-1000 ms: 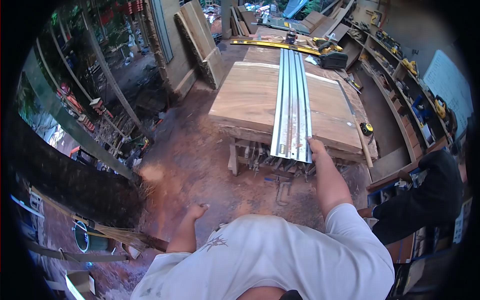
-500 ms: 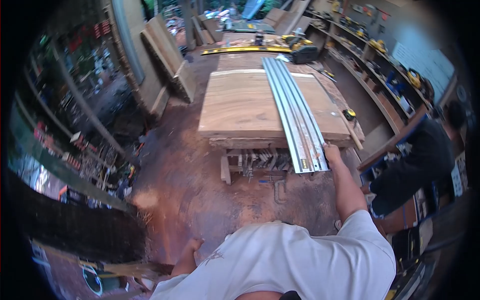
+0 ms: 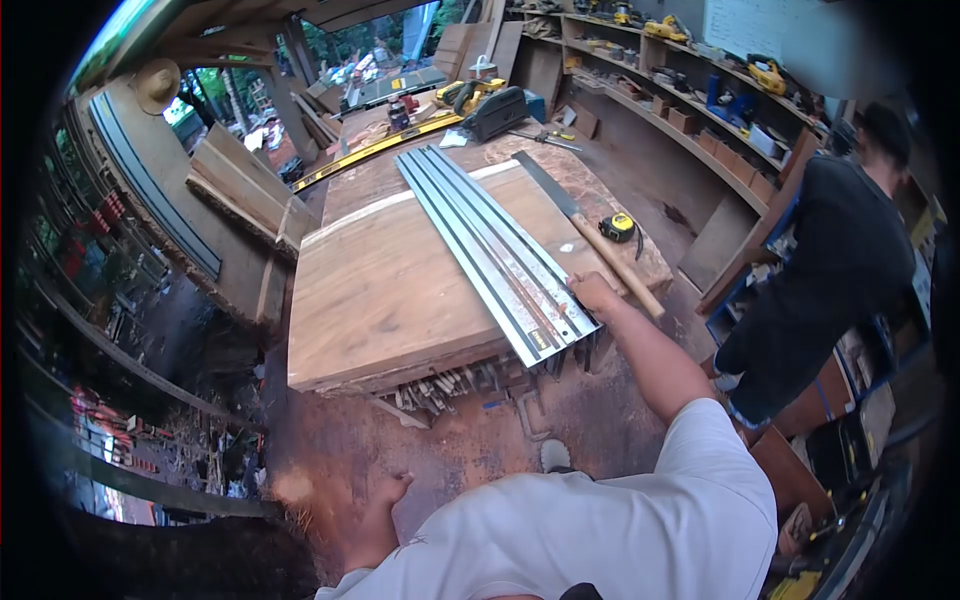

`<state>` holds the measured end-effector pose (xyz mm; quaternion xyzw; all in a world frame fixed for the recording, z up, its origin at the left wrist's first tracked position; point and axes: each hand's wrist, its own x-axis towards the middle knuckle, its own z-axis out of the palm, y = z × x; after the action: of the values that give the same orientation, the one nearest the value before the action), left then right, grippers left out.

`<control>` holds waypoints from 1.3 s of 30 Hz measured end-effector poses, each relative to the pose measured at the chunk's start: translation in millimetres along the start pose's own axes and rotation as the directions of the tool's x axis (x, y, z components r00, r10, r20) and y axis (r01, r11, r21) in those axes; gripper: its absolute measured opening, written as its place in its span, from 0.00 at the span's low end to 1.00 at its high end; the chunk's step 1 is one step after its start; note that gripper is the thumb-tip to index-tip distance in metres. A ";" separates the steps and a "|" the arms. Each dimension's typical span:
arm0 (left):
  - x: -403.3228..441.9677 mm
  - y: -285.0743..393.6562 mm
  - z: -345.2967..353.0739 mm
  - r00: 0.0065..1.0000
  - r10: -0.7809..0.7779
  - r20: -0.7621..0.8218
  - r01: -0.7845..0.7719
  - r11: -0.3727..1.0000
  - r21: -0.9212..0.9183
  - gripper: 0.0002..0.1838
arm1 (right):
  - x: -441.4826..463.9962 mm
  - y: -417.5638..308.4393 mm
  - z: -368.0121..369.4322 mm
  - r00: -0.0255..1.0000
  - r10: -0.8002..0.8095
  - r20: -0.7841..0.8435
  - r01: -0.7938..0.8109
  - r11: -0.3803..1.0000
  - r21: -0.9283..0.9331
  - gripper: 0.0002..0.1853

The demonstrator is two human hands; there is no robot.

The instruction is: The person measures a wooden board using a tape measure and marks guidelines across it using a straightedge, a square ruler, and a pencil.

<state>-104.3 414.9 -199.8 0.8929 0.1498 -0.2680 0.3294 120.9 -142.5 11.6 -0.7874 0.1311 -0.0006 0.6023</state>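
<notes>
Well, from where I stand the rail [image 3: 500,255] catches the eye first: a long, flat strip of silvery metal, ribbed along its length, with dark lines and a rusty, dusty streak near the close end. It lies aslant over the slab [image 3: 380,290], and that close end juts out past the wood's near edge. The right hand [image 3: 595,291] has it there, fingers clasped on the long edge by the corner. The left hand [image 3: 393,487] hangs low above the floor [image 3: 450,455], well apart from both rail and slab; how tightly its fingers curl I cannot tell.

The slab is thick and broad, smooth and softly grained on top, rough along its near side, with a pale band at the far edge. Right of the rail lies a blade [image 3: 545,183], dark and flat, on a long round wooden handle [image 3: 622,266]. Just beside the handle sits a tape [image 3: 618,227], squat, yellow and black.

Farther back, a yellow level [image 3: 380,150], straight and slim, crosses the bench [image 3: 358,190], near a bulky black-and-yellow power tool [image 3: 492,113]. Beneath the slab, clamps [image 3: 440,388] bunch together above the stained, reddish floor. Over to the right, a person [image 3: 835,270] in dark clothes stands stooped by the shelving [image 3: 672,146].
</notes>
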 end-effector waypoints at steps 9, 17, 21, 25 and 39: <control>5.3 108.2 27.1 0.999 0.011 0.033 -0.007 0.993 -0.120 0.31 | 36.2 1.1 -50.0 0.945 -0.026 0.327 0.209 0.816 -0.539 0.23; -10.3 77.4 22.4 0.980 -0.195 -0.044 0.193 0.981 -0.036 0.31 | 72.0 29.1 -64.3 0.976 -0.182 0.121 0.218 0.852 -0.476 0.23; 5.6 36.4 36.4 0.973 -0.203 -0.110 0.186 0.971 -0.149 0.31 | 100.0 12.1 -83.5 0.959 -0.282 -0.034 0.202 0.763 -0.614 0.18; 22.0 8.9 27.5 0.983 -0.153 -0.101 0.130 0.971 -0.203 0.31 | 80.5 -45.9 -40.0 0.912 -0.409 -0.029 0.317 0.748 -0.583 0.13; -0.8 -258.6 -101.1 0.957 -0.278 -0.086 0.211 0.866 -0.453 0.28 | -18.5 -107.7 332.2 0.840 -0.479 0.253 0.525 0.602 -0.602 0.24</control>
<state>-181.4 673.4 -266.1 0.7866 0.3427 -0.1998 0.4732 178.0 202.2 25.6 -0.9499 -0.1233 -0.0982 0.2698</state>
